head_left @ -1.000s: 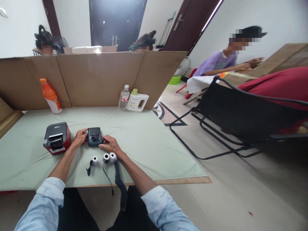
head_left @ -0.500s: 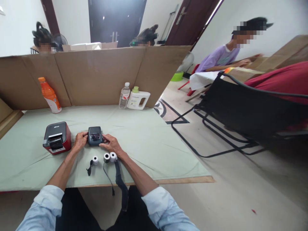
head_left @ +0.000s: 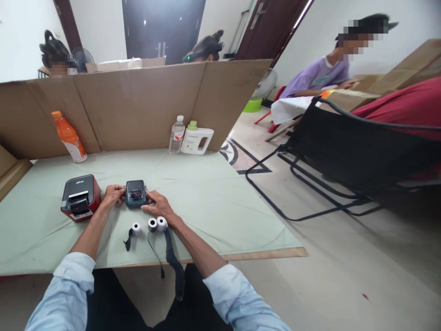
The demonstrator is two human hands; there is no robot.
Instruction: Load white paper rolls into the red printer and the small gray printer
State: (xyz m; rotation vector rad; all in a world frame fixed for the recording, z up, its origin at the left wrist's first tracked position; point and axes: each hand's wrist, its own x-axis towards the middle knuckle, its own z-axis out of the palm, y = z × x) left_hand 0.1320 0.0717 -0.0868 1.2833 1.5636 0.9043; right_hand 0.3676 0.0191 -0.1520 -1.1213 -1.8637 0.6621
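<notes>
Grey small box-shaped printer (head_left: pixel 135 193) sits mid-table on the pale green cloth (head_left: pixel 213 202); your left hand (head_left: pixel 112 196) and right hand (head_left: pixel 157 206) clasp its sides, fingers curled. Looks like you're steadying it; keep grip even.

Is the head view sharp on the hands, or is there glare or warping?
Head view: left hand and right hand on the small dark printer look sharp, evenly lit, no glare; wide-angle lens bends the cardboard screen and the edges.
</notes>
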